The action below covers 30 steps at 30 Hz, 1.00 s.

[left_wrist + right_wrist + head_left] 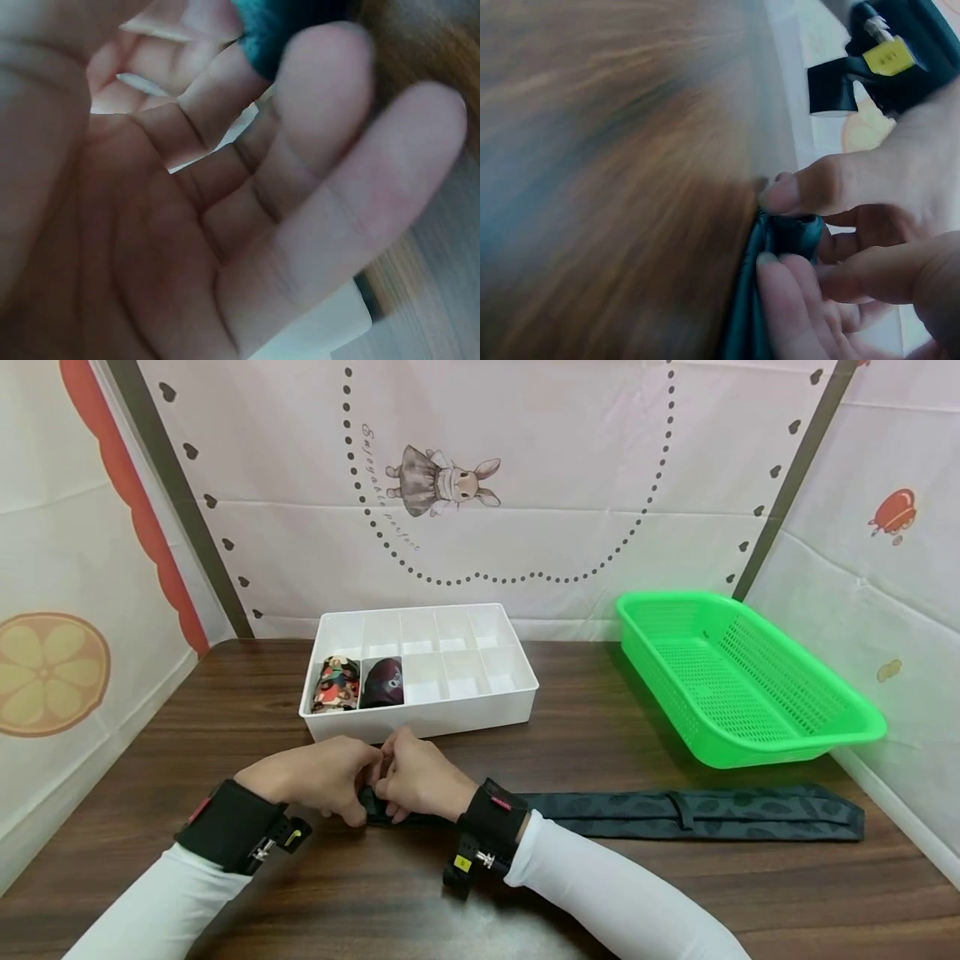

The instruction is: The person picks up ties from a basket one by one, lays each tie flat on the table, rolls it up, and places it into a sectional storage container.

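Note:
A dark green patterned necktie (765, 814) lies lengthwise on the table, its left end turned up into a small roll (795, 234). My left hand (322, 775) pinches this roll between thumb and forefinger, while its other fingers extend loosely in the left wrist view. From the other side my right hand (427, 777) holds the same end, fingertips against the fold and the strip behind it. In the head view the two hands meet and mostly hide the roll. The necktie runs on under my right wrist, past its narrow keeper loop (681, 810).
Just beyond my hands stands a white divided box (420, 721). Its front-left compartments hold a colourful rolled tie (337, 683) and a dark maroon one (383, 683). A green plastic basket (720, 750) stands at the back right, near the printed cloth wall (862, 610).

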Each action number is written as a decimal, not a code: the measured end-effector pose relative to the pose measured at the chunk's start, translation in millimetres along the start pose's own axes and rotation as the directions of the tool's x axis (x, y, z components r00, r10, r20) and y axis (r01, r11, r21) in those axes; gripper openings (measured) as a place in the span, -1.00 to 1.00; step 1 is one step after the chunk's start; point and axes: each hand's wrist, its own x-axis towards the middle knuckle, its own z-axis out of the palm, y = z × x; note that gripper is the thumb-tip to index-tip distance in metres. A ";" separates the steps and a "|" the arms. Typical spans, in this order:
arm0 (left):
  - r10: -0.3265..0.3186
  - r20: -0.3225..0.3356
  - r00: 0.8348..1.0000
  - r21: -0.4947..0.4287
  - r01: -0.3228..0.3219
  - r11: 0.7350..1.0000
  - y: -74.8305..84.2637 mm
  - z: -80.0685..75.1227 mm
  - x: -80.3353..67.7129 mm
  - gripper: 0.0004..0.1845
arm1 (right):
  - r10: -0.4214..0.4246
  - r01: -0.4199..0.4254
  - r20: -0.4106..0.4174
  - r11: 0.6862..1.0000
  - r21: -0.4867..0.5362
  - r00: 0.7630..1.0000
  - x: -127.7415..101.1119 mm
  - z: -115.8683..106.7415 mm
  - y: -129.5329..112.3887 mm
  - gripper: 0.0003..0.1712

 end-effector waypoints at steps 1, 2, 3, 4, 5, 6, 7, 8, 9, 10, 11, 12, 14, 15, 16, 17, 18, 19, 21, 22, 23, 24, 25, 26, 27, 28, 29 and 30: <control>-0.006 0.000 1.000 -0.001 0.006 1.000 0.8 1.0 0.4 -0.62 | -0.014 0.013 -0.018 0.999 -0.046 1.000 -2.9 -0.3 -1.0 -0.74; -0.018 -0.004 1.000 -0.006 0.018 1.000 1.6 2.0 0.8 -0.63 | -0.038 0.035 -0.032 0.994 -0.100 0.999 -5.1 -0.5 -2.0 -0.77; -0.027 -0.003 1.000 -0.011 0.027 1.000 2.2 2.6 1.1 -0.63 | -0.061 0.054 -0.040 0.988 -0.143 0.997 -7.4 -0.4 -2.9 -0.79; -0.036 -0.004 0.999 -0.018 0.036 0.999 3.3 3.2 1.3 -0.63 | -0.078 0.069 -0.042 0.979 -0.192 0.996 -9.0 0.0 -3.8 -0.82; -0.042 -0.005 0.999 -0.027 0.042 0.999 4.1 3.8 1.5 -0.62 | -0.093 0.082 -0.037 0.969 -0.234 0.995 -9.7 0.8 -4.1 -0.80; -0.048 -0.007 0.999 -0.038 0.048 0.998 5.1 4.6 1.8 -0.61 | -0.110 0.098 -0.030 0.957 -0.272 0.993 -10.3 1.9 -4.4 -0.74; -0.047 -0.008 0.999 -0.040 0.047 0.998 6.0 5.2 2.1 -0.60 | -0.124 0.111 -0.023 0.946 -0.304 0.992 -10.9 2.8 -4.6 -0.66; -0.050 -0.013 0.999 -0.040 0.049 0.998 6.9 5.9 2.4 -0.59 | -0.135 0.122 -0.016 0.937 -0.328 0.991 -10.7 3.7 -4.4 -0.60; -0.052 -0.016 0.999 -0.034 0.051 0.998 8.2 6.4 2.6 -0.58 | -0.137 0.125 -0.012 0.931 -0.342 0.990 -10.9 4.7 -4.1 -0.56; -0.051 -0.021 0.998 -0.023 0.051 0.998 9.4 6.9 2.8 -0.57 | -0.136 0.123 -0.010 0.926 -0.357 0.991 -10.8 5.5 -3.5 -0.52; -0.054 -0.023 0.998 -0.009 0.054 0.999 10.4 7.3 2.9 -0.56 | -0.132 0.120 -0.008 0.924 -0.363 0.991 -10.6 5.9 -2.9 -0.49; -0.064 -0.022 0.998 -0.003 0.064 0.998 11.6 7.6 2.9 -0.55 | -0.124 0.113 -0.009 0.927 -0.358 0.992 -10.4 6.1 -2.6 -0.48; -0.091 -0.013 0.996 0.005 0.091 0.996 13.6 7.7 2.5 -0.54 | -0.100 0.094 -0.002 0.943 -0.320 0.995 -9.4 5.3 -2.4 -0.49; -0.104 -0.005 0.995 0.003 0.104 0.995 14.4 7.6 2.2 -0.53 | -0.082 0.080 0.006 0.954 -0.288 0.997 -8.9 4.5 -2.3 -0.50; -0.109 0.001 0.994 0.001 0.109 0.994 14.5 7.4 2.1 -0.53 | -0.062 0.064 0.016 0.966 -0.249 0.998 -8.4 3.5 -2.3 -0.51; -0.114 0.006 0.993 -0.006 0.114 0.993 14.6 7.1 2.1 -0.52 | -0.043 0.047 0.026 0.976 -0.212 0.999 -7.9 2.2 -2.4 -0.52; -0.110 0.007 0.994 -0.013 0.110 0.994 14.1 6.8 2.3 -0.53 | -0.027 0.033 0.037 0.983 -0.178 0.999 -7.4 0.8 -2.4 -0.53; -0.098 0.007 0.995 -0.018 0.098 0.995 13.2 6.4 2.4 -0.54 | -0.011 0.018 0.052 0.989 -0.145 0.999 -6.9 -0.8 -2.5 -0.53; -0.058 -0.002 0.998 -0.026 0.058 0.998 10.3 5.7 2.9 -0.57 | 0.015 -0.009 0.086 0.997 -0.079 0.996 -5.9 -4.1 -2.2 -0.51; -0.033 -0.012 0.999 -0.026 0.033 0.999 8.4 5.5 3.2 -0.59 | 0.022 -0.017 0.105 0.999 -0.051 0.994 -5.5 -5.9 -1.9 -0.51; -0.013 -0.021 1.000 -0.030 0.012 0.999 6.9 5.6 3.5 -0.61 | 0.028 -0.026 0.121 0.999 -0.022 0.992 -5.3 -7.7 -1.8 -0.51; 0.002 -0.028 1.000 -0.037 -0.003 0.999 5.6 6.0 4.1 -0.62 | 0.037 -0.039 0.136 0.999 0.011 0.990 -5.0 -9.7 -1.8 -0.51; 0.019 -0.033 0.999 -0.041 -0.020 0.999 5.1 6.8 4.8 -0.63 | 0.048 -0.052 0.144 0.998 0.030 0.988 -5.1 -11.8 -1.7 -0.51; 0.032 -0.040 0.999 -0.035 -0.034 0.999 5.3 8.0 5.7 -0.64 | 0.057 -0.064 0.145 0.997 0.039 0.988 -5.1 -13.9 -1.5 -0.51; 0.044 -0.050 0.998 -0.019 -0.045 0.999 6.4 9.4 6.7 -0.65 | 0.065 -0.070 0.137 0.997 0.035 0.988 -5.3 -15.8 -1.2 -0.52; 0.054 -0.063 0.997 0.008 -0.054 0.999 8.2 11.0 7.9 -0.65 | 0.070 -0.074 0.126 0.997 0.026 0.990 -5.5 -17.4 -0.7 -0.52; 0.064 -0.076 0.995 0.040 -0.061 0.997 10.7 12.5 9.2 -0.65 | 0.075 -0.077 0.112 0.997 0.012 0.991 -5.6 -18.5 -0.1 -0.52; 0.071 -0.090 0.993 0.076 -0.064 0.995 13.6 14.1 10.4 -0.65 | 0.073 -0.072 0.095 0.997 -0.007 0.993 -5.9 -19.2 0.6 -0.54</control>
